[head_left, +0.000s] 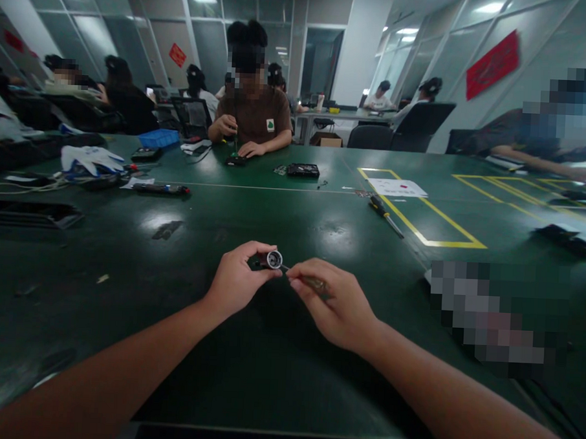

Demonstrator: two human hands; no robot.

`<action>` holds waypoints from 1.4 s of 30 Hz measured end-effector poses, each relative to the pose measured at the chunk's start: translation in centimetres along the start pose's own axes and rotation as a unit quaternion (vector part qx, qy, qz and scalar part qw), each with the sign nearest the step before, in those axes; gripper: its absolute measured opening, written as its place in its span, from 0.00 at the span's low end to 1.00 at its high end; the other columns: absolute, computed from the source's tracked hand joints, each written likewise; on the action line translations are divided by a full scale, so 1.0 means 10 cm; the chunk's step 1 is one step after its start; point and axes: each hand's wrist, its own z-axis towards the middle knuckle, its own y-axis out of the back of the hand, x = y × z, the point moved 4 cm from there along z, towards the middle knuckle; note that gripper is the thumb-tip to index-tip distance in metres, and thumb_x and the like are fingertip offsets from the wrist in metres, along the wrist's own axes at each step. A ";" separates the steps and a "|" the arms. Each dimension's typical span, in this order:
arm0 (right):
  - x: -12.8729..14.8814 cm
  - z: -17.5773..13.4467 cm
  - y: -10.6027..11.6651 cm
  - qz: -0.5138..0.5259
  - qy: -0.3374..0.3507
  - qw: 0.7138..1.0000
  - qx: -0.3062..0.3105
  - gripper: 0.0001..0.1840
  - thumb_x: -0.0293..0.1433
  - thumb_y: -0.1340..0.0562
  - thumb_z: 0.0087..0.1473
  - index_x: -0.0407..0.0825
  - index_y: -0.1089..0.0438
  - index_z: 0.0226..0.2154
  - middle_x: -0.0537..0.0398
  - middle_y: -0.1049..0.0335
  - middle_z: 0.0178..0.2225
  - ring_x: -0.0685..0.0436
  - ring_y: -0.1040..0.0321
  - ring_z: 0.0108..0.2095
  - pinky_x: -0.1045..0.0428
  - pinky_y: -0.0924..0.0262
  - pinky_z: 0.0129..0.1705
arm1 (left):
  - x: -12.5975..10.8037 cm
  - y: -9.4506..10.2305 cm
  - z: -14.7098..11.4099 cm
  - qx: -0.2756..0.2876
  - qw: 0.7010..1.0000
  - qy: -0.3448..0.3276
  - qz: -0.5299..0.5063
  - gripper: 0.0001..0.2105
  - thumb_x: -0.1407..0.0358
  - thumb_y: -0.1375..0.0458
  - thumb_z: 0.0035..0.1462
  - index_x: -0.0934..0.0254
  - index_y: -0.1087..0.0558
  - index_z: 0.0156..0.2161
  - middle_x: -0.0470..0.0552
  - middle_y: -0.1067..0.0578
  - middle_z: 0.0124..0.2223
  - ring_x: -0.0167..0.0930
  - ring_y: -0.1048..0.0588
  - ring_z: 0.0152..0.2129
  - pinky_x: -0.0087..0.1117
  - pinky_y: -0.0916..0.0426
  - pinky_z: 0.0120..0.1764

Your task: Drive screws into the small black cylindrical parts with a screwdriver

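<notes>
Over the near middle of the table, my left hand (242,275) grips a small round part (274,260) between thumb and fingers. Its silver rim faces me, and dark detail shows inside the hollow. A thin metal shaft points at the part's right side from my right hand (335,299), whose fingers are closed round a yellowish handle; it looks like a small screwdriver (314,282). Whether the tip touches the part or stops just beside it, I cannot tell. Fingers hide most of the handle and the back of the round part.
On the green table (286,374) lie a yellow-and-black screwdriver (386,216), a white sheet (398,188), a black case (303,171) and white-blue gloves (91,161). A blurred-out object (483,318) lies at right. Across the table a person in brown (253,117) works on a small device.
</notes>
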 end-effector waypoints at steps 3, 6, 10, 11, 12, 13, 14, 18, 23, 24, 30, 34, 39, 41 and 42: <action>0.15 -0.03 -0.10 -0.079 0.105 0.989 0.061 0.14 0.21 0.41 0.61 0.46 0.29 0.48 0.46 0.26 0.43 0.42 0.30 0.43 0.48 0.32 0.43 | -0.03 0.02 0.01 -0.008 1.000 0.017 0.002 0.16 0.68 0.29 0.49 0.61 0.20 0.45 0.51 0.18 0.45 0.37 0.20 0.42 0.40 0.25 0.47; 0.23 -0.05 -0.16 -0.140 0.142 0.976 0.084 0.17 0.19 0.42 0.58 0.44 0.28 0.48 0.44 0.26 0.42 0.41 0.32 0.41 0.48 0.33 0.41 | -0.07 0.04 0.02 -0.015 1.000 0.021 0.015 0.16 0.69 0.28 0.49 0.61 0.20 0.45 0.50 0.18 0.45 0.37 0.20 0.43 0.39 0.25 0.46; 0.23 -0.06 -0.18 -0.163 0.145 0.972 0.088 0.18 0.19 0.43 0.57 0.45 0.28 0.48 0.44 0.27 0.42 0.41 0.32 0.41 0.47 0.33 0.40 | -0.09 0.04 0.02 -0.019 1.000 0.011 0.016 0.16 0.69 0.29 0.49 0.61 0.21 0.45 0.50 0.18 0.46 0.36 0.20 0.43 0.38 0.25 0.46; 0.23 -0.07 -0.18 -0.160 0.143 0.973 0.090 0.18 0.19 0.43 0.57 0.45 0.29 0.49 0.44 0.27 0.43 0.41 0.32 0.41 0.47 0.33 0.41 | -0.08 0.04 0.01 -0.019 1.000 0.006 0.015 0.15 0.69 0.29 0.49 0.61 0.21 0.45 0.50 0.18 0.46 0.36 0.20 0.43 0.37 0.25 0.46; 0.22 -0.07 -0.17 -0.153 0.138 0.974 0.089 0.18 0.19 0.42 0.58 0.46 0.29 0.49 0.44 0.27 0.43 0.41 0.32 0.41 0.46 0.33 0.41 | -0.08 0.03 0.01 -0.019 1.000 -0.001 0.014 0.15 0.69 0.29 0.50 0.61 0.21 0.45 0.49 0.18 0.45 0.35 0.20 0.42 0.37 0.25 0.46; 0.22 -0.06 -0.17 -0.140 0.132 0.978 0.087 0.17 0.20 0.42 0.59 0.46 0.29 0.49 0.44 0.27 0.43 0.41 0.32 0.41 0.46 0.32 0.42 | -0.07 0.03 0.00 -0.017 1.000 -0.008 0.015 0.15 0.69 0.29 0.50 0.60 0.21 0.45 0.49 0.19 0.45 0.35 0.20 0.42 0.38 0.25 0.47; 0.21 -0.06 -0.16 -0.121 0.122 0.982 0.080 0.16 0.21 0.42 0.60 0.47 0.29 0.49 0.45 0.27 0.43 0.41 0.31 0.42 0.46 0.32 0.43 | -0.06 0.03 0.00 -0.014 1.000 -0.013 0.018 0.15 0.70 0.29 0.50 0.60 0.21 0.45 0.49 0.19 0.45 0.35 0.20 0.42 0.39 0.26 0.47; 0.12 -0.02 -0.07 -0.036 0.031 0.999 0.020 0.10 0.25 0.41 0.63 0.49 0.28 0.46 0.49 0.25 0.41 0.44 0.28 0.41 0.48 0.32 0.44 | -0.04 0.02 0.01 0.003 1.000 -0.024 0.019 0.17 0.71 0.31 0.52 0.59 0.20 0.48 0.51 0.19 0.48 0.36 0.21 0.45 0.42 0.27 0.52; -0.05 0.00 0.03 0.028 -0.086 0.995 -0.041 0.06 0.31 0.39 0.64 0.50 0.25 0.40 0.53 0.23 0.37 0.45 0.26 0.36 0.50 0.33 0.39 | -0.03 0.01 0.02 0.015 1.000 -0.024 0.014 0.19 0.71 0.32 0.53 0.56 0.21 0.51 0.51 0.19 0.50 0.36 0.21 0.47 0.43 0.27 0.54; -0.07 0.00 0.04 0.043 -0.098 0.993 -0.045 0.07 0.32 0.39 0.64 0.50 0.25 0.40 0.53 0.23 0.37 0.45 0.25 0.36 0.50 0.33 0.39 | -0.02 0.01 0.02 0.015 1.000 -0.023 0.015 0.19 0.71 0.32 0.53 0.56 0.21 0.51 0.51 0.20 0.51 0.37 0.21 0.48 0.44 0.27 0.54; -0.17 -0.04 0.03 0.101 -0.120 0.986 -0.051 0.11 0.36 0.39 0.65 0.50 0.24 0.44 0.53 0.21 0.37 0.45 0.25 0.36 0.50 0.33 0.38 | -0.02 0.01 0.02 0.022 0.999 -0.026 0.039 0.20 0.72 0.32 0.53 0.56 0.20 0.51 0.51 0.20 0.51 0.37 0.22 0.49 0.46 0.30 0.56; -0.23 -0.03 0.02 0.143 -0.154 0.975 -0.066 0.10 0.36 0.38 0.64 0.50 0.23 0.42 0.53 0.21 0.36 0.45 0.25 0.35 0.50 0.33 0.38 | -0.03 0.00 0.03 0.026 0.998 -0.026 0.050 0.20 0.72 0.32 0.53 0.55 0.21 0.52 0.50 0.19 0.52 0.38 0.23 0.50 0.47 0.30 0.56; -0.33 -0.01 0.03 0.205 -0.183 0.957 -0.094 0.09 0.35 0.36 0.61 0.48 0.22 0.39 0.53 0.21 0.32 0.44 0.24 0.35 0.49 0.31 0.40 | -0.01 0.01 0.04 0.025 0.997 -0.028 0.061 0.20 0.71 0.31 0.53 0.55 0.20 0.52 0.51 0.20 0.52 0.39 0.22 0.50 0.48 0.30 0.57; -0.35 -0.01 0.03 0.219 -0.182 0.954 -0.094 0.09 0.35 0.36 0.60 0.48 0.22 0.39 0.53 0.21 0.33 0.44 0.24 0.35 0.48 0.31 0.41 | -0.01 0.01 0.04 0.025 0.997 -0.031 0.064 0.21 0.71 0.31 0.53 0.54 0.21 0.52 0.50 0.20 0.52 0.39 0.22 0.50 0.48 0.30 0.57; -0.36 -0.01 0.02 0.224 -0.183 0.953 -0.093 0.10 0.36 0.36 0.60 0.48 0.22 0.40 0.53 0.21 0.33 0.44 0.23 0.35 0.48 0.31 0.41 | -0.02 0.01 0.04 0.026 0.997 -0.033 0.065 0.21 0.71 0.31 0.53 0.54 0.21 0.52 0.50 0.20 0.52 0.39 0.22 0.50 0.48 0.30 0.57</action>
